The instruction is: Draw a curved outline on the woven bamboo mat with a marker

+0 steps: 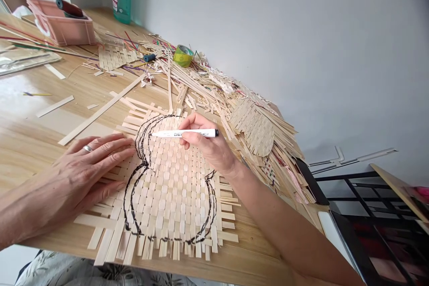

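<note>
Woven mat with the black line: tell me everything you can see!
The woven mat is made of flat, pale, bamboo-like strips crossing over and under, with loose ends sticking out. A thick, wobbly black outline runs across it. It lies on the wooden table. The left hand presses on it; a white marker in the right hand nears the line.

The head-worn camera looks forward and down, tilted sideways, close above the surface (40, 143), left hand (87, 165) and right hand (204, 143).
</note>
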Demonstrator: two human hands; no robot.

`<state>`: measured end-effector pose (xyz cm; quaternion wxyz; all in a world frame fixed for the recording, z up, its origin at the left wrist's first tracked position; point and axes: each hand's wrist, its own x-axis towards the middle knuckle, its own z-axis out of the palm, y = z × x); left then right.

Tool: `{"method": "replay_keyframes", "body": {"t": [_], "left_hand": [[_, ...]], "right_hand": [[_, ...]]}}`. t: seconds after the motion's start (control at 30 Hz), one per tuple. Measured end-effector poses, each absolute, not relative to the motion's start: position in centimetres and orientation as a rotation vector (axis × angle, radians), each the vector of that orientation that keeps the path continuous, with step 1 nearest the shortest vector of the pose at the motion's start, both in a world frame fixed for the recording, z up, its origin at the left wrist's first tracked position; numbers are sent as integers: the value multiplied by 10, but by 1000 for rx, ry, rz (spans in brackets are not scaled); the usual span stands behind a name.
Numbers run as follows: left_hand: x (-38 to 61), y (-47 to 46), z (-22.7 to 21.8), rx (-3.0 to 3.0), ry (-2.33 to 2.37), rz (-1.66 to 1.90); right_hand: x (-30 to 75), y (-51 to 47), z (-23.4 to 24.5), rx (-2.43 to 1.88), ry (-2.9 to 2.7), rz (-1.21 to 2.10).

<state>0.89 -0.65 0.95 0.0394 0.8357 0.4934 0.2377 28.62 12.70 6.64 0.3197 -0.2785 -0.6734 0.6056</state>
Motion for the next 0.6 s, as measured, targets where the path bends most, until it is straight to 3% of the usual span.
{"method": "replay_keyframes", "body": {"t": [0.6], "left_hand": [[10, -2, 11, 2796, 1492, 761]], "right_hand": [[281, 143, 22, -660, -1774, 1591]]}}
